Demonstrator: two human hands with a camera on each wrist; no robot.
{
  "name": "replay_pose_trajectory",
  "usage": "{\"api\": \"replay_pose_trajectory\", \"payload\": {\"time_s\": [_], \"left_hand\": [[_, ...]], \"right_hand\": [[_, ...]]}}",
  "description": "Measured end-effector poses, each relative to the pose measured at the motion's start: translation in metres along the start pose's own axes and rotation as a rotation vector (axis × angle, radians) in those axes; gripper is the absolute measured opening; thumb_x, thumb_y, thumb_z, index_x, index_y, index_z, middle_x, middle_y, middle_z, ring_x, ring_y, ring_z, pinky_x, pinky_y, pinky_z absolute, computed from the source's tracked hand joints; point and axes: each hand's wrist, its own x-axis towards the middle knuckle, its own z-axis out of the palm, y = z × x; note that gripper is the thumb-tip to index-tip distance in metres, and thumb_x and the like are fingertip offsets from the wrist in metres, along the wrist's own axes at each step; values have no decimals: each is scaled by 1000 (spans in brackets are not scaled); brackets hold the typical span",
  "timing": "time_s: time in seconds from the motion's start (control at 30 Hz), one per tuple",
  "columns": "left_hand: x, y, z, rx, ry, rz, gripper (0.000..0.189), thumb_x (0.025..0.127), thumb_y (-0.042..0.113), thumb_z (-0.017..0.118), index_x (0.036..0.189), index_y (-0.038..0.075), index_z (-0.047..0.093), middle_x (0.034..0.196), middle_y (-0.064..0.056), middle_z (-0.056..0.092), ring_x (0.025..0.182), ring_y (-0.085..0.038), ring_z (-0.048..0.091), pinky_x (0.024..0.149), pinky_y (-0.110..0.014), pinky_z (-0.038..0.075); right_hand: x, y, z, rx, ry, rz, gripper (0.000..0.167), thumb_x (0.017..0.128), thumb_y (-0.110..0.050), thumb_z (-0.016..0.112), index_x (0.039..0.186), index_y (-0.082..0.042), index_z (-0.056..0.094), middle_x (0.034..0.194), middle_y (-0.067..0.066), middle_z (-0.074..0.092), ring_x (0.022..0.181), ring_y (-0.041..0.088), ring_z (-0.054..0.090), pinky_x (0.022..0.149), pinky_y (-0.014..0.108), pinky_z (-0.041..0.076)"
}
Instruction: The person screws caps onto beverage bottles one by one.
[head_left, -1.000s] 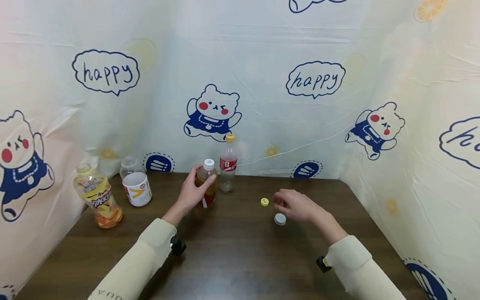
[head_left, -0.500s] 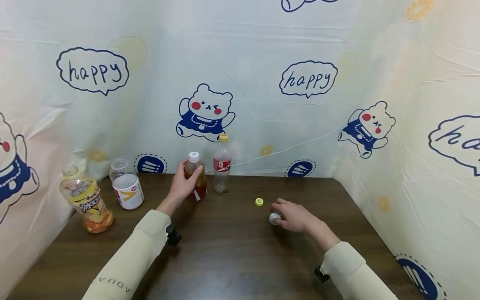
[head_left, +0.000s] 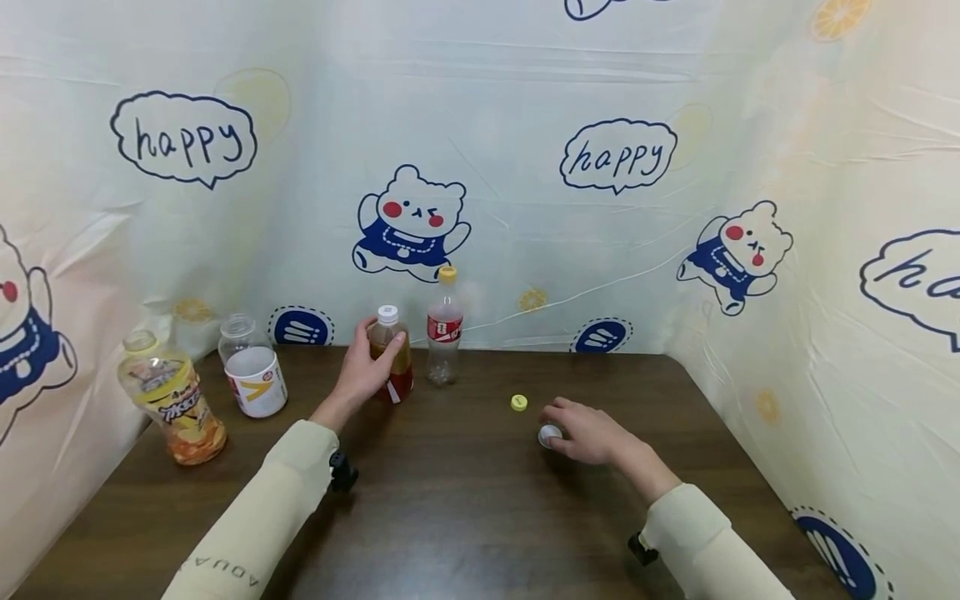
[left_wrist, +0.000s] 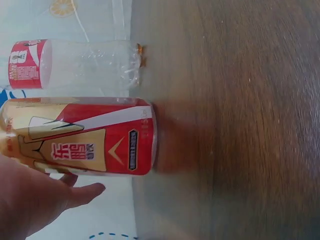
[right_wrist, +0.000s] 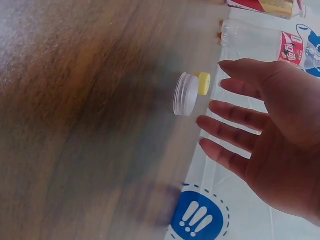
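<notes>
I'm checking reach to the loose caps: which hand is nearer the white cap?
Right. The right hand hovers just beside the white cap; the left hand grips the tea bottle, well away.

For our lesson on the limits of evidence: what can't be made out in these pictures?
- Head view: right hand partly covers the white cap; contact unclear.
- Left wrist view: tea bottle top cut off by the edge.
- Head view: yellow cap print too small.

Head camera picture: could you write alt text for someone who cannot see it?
A person's left hand grips a white-capped bottle of amber drink on a dark wooden table, while the right hand hovers over a loose white cap. A small yellow cap lies nearby.
</notes>
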Motion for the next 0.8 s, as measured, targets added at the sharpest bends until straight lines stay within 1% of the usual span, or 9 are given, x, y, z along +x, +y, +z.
{"api": "replay_pose_trajectory", "payload": {"time_s": [0.17, 0.3, 0.4, 0.53, 0.63, 0.73, 0.8], "left_hand": [[-8, 0, -14, 74, 102, 99, 86, 98, 61, 56, 160, 14, 19, 160, -22, 31, 144, -45, 35, 112, -66, 35], [-21, 0, -29, 157, 180, 176, 83, 98, 58, 59, 157, 11, 25, 155, -23, 35, 140, -44, 38, 109, -66, 38], [-31, 0, -40, 228, 248, 226, 82, 97, 53, 64, 156, 8, 29, 152, -24, 38, 138, -44, 40, 109, -67, 37], [-44, 3, -55, 325, 374, 306, 80, 92, 42, 75, 152, 6, 36, 149, -23, 42, 137, -43, 41, 109, -65, 36], [-51, 5, -67, 375, 476, 362, 81, 87, 36, 82, 149, 4, 40, 145, -23, 44, 134, -43, 42, 108, -64, 36], [-57, 7, -79, 402, 569, 391, 84, 83, 35, 86, 147, 4, 42, 141, -24, 46, 130, -44, 42, 106, -64, 35], [-59, 7, -87, 409, 621, 394, 86, 81, 36, 88, 147, 4, 42, 139, -25, 46, 129, -45, 41, 105, -64, 33]], "right_hand": [[1, -1, 2, -27, -5, 18, 36, 95, -25, 73, 128, -13, 64, 118, 5, 60, 95, 22, 62, 81, 51, 55], [2, 0, 4, -45, 6, 19, 37, 95, -28, 74, 128, -14, 64, 117, 4, 60, 93, 22, 62, 78, 50, 55], [1, 0, 5, -49, 17, 11, 38, 94, -29, 75, 127, -14, 65, 116, 5, 60, 93, 23, 63, 76, 50, 54], [0, -1, 5, -42, 13, 8, 41, 92, -30, 77, 127, -14, 64, 115, 5, 60, 93, 24, 63, 75, 50, 55], [0, -2, 6, -37, 6, 8, 44, 90, -32, 79, 127, -14, 64, 115, 6, 60, 93, 24, 64, 74, 50, 55], [0, -3, 7, -41, 8, 3, 47, 88, -33, 81, 127, -14, 64, 115, 6, 60, 93, 24, 64, 72, 49, 54], [0, -4, 8, -42, 11, 2, 47, 87, -33, 82, 127, -14, 64, 114, 5, 59, 92, 24, 64, 71, 48, 54]]}}
